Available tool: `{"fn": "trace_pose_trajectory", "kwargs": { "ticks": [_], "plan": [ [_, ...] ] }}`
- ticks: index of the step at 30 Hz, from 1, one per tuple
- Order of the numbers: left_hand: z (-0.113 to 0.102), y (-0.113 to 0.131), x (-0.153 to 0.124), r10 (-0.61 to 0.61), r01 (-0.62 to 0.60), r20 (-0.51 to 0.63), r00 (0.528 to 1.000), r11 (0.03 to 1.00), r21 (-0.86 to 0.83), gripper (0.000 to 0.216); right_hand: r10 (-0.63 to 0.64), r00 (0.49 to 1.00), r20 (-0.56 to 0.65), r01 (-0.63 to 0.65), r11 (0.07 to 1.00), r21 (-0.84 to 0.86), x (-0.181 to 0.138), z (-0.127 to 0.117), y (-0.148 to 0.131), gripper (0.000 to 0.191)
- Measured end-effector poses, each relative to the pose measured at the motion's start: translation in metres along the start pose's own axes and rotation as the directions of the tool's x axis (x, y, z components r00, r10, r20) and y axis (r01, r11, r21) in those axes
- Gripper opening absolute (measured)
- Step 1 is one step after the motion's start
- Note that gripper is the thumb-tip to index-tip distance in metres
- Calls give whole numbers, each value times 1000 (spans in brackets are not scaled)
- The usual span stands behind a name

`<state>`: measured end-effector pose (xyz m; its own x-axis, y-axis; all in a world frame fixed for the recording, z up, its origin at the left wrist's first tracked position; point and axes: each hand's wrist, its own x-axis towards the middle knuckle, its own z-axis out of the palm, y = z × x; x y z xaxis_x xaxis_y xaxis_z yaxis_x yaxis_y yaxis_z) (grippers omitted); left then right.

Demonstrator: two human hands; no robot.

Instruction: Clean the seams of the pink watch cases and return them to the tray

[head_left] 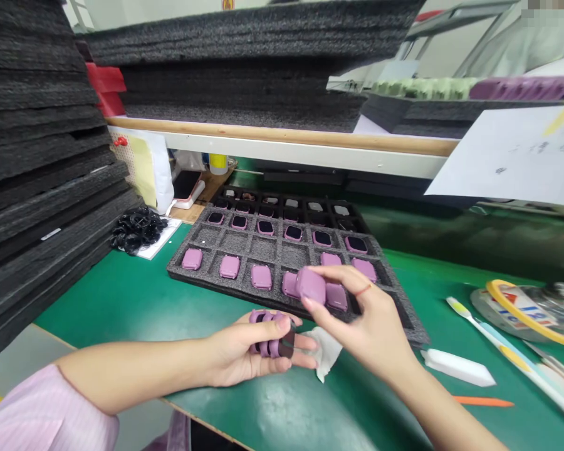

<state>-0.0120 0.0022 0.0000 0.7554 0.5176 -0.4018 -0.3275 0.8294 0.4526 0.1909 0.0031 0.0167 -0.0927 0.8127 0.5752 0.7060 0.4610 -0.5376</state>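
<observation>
Purple cases (pixel 229 267) sit in a divided foam tray (pixel 294 254), left hand (pixel 237 352) gripping a purple-black stack (pixel 265 334), right hand (pixel 375 321) another.

The purple watch case (pixel 311 285) looks smooth and satiny, like plastic or coated metal; the watch screens (pixel 322 238) are glossy, like glass. The tray (pixel 263 248) is rough, matt foam, as are the stacked sheets (pixel 37 156). The table (pixel 122 300) is smooth and shiny, the shelf edge (pixel 263 136) wood, the note (pixel 512 156) matt paper.

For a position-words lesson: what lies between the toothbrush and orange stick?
A white block lies between the toothbrush and orange stick in the head view.
</observation>
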Motion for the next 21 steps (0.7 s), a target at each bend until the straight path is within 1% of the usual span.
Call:
{"fn": "trace_pose_trajectory", "kwargs": {
  "ticks": [2,4,5,7,9,12,15,17,18,20,21],
  "plan": [
    [-1,2,0,-11,12,-46,999,1000,20,51,59,998,-24,-60,997,-43,18,10,20,32],
    [-2,5,0,-10,16,-80,997,997,71,46,78,997,-21,-79,994,-74,32,23,39,35],
    [-3,6,-1,-7,15,-84,996,995,103,43,83,996,-9,-84,993,-83,37,30,47,34],
    [-4,9,-2,3,6,-59,998,988,156,38,85,996,14,-84,992,-91,41,40,58,30],
    [-4,11,-4,17,-14,-14,1000,985,174,35,73,997,18,-71,994,-85,37,44,59,29],
    [-1,10,-6,42,-44,18,999,989,138,32,40,999,-22,-41,998,-51,20,36,45,29],
    [1,8,-3,40,-40,8,999,997,68,35,-11,999,-43,12,1000,12,-3,23,20,22],
    [2,6,-1,23,-24,18,1000,999,37,38,-85,996,3,85,993,87,-17,16,3,21],
    [2,5,0,17,-18,31,999,999,28,40,-141,989,44,134,982,129,-23,13,-5,26],
    [2,4,1,22,-24,67,998,999,32,44,-244,963,118,220,957,188,-31,11,-19,35],
    [2,4,0,31,-34,84,996,999,35,46,-275,952,138,245,949,199,-34,10,-23,33]
  ]
}}
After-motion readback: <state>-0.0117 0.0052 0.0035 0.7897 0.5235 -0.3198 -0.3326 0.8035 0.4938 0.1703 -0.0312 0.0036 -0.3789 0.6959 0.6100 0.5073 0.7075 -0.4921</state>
